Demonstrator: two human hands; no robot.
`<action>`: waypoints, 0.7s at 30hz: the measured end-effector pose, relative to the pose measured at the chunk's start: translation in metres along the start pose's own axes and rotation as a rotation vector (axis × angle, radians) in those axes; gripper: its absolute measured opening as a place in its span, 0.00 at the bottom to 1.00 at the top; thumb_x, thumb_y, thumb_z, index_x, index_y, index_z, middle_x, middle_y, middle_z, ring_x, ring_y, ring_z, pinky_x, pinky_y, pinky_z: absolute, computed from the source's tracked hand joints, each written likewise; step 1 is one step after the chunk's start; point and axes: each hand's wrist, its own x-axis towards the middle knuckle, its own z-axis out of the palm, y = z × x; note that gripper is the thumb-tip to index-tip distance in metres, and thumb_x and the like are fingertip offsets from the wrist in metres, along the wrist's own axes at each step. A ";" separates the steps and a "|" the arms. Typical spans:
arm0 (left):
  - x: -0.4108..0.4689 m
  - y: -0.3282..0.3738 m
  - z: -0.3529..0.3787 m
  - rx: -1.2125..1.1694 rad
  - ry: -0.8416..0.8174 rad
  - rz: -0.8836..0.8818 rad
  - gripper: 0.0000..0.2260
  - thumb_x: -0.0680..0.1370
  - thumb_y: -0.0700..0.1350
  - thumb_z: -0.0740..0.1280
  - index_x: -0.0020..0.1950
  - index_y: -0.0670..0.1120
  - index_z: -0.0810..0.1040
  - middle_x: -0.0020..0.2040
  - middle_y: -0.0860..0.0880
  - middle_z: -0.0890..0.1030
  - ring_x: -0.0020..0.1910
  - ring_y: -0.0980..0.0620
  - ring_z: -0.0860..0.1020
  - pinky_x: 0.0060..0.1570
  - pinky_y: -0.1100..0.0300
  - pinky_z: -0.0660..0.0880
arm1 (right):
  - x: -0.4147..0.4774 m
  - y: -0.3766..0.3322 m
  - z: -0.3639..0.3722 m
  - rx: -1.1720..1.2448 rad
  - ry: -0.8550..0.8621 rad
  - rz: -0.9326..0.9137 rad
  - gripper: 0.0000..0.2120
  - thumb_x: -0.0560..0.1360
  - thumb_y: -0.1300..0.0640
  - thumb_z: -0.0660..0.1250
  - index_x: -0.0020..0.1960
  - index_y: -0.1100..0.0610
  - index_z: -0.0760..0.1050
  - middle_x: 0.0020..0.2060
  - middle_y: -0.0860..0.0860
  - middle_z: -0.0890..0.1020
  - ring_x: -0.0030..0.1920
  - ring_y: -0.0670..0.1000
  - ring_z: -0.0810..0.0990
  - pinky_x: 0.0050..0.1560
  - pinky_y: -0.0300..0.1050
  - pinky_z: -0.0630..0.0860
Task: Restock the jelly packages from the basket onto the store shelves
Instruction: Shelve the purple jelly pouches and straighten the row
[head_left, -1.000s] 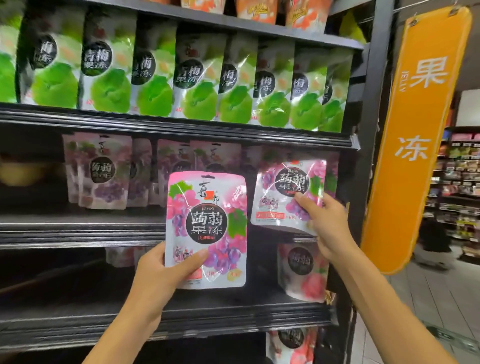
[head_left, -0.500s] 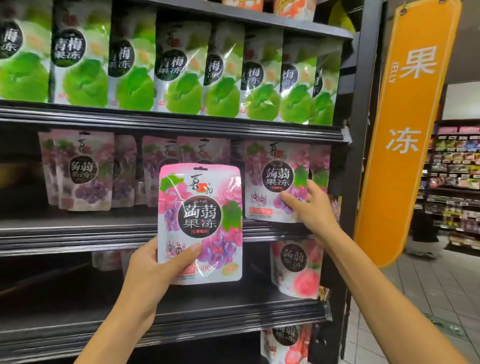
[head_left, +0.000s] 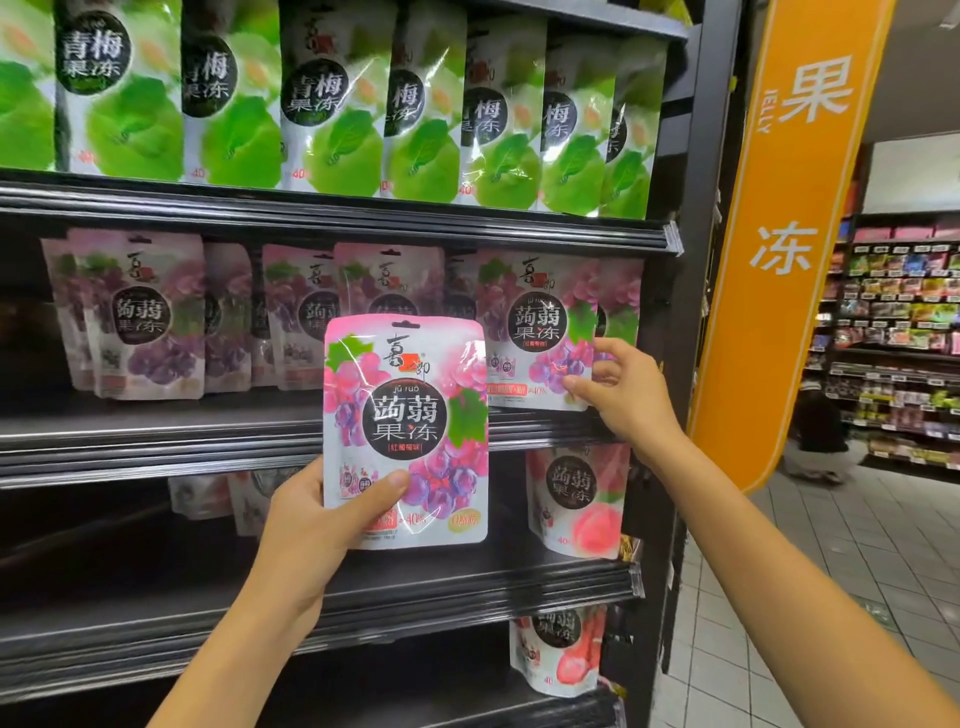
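Observation:
My left hand grips a pink grape jelly pouch by its lower left corner, held upright in front of the shelves. My right hand pinches the lower right corner of a second grape jelly pouch, which stands on the middle shelf at the right end of a row of the same pouches. The basket is out of view.
Green plum jelly pouches fill the shelf above. A peach pouch stands on the shelf below and a strawberry pouch lower down. An orange jelly sign hangs on the black upright at the right; an aisle with more shelves lies beyond.
My right hand has carried its pouch up and back onto the middle shelf, standing it at the row's right end. The left hand's pouch stays held in front.

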 end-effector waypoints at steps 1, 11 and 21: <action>0.000 0.000 -0.001 0.006 -0.003 -0.001 0.20 0.62 0.52 0.82 0.52 0.52 0.84 0.50 0.48 0.86 0.49 0.48 0.85 0.43 0.62 0.81 | 0.000 0.000 0.002 -0.007 -0.001 0.002 0.24 0.71 0.56 0.77 0.64 0.55 0.75 0.45 0.52 0.85 0.48 0.52 0.84 0.55 0.50 0.79; 0.002 0.001 -0.002 0.003 -0.013 -0.007 0.21 0.61 0.52 0.78 0.52 0.49 0.83 0.48 0.48 0.87 0.47 0.49 0.85 0.39 0.66 0.80 | 0.000 0.007 0.006 -0.077 0.006 0.041 0.28 0.72 0.51 0.75 0.69 0.54 0.71 0.42 0.43 0.82 0.50 0.49 0.81 0.55 0.50 0.77; 0.014 0.009 0.023 -0.016 -0.049 -0.030 0.22 0.62 0.53 0.78 0.54 0.48 0.83 0.49 0.48 0.87 0.49 0.48 0.85 0.45 0.59 0.82 | -0.052 -0.047 0.006 0.178 -0.129 0.017 0.11 0.77 0.45 0.68 0.53 0.51 0.80 0.44 0.46 0.83 0.41 0.42 0.81 0.41 0.35 0.77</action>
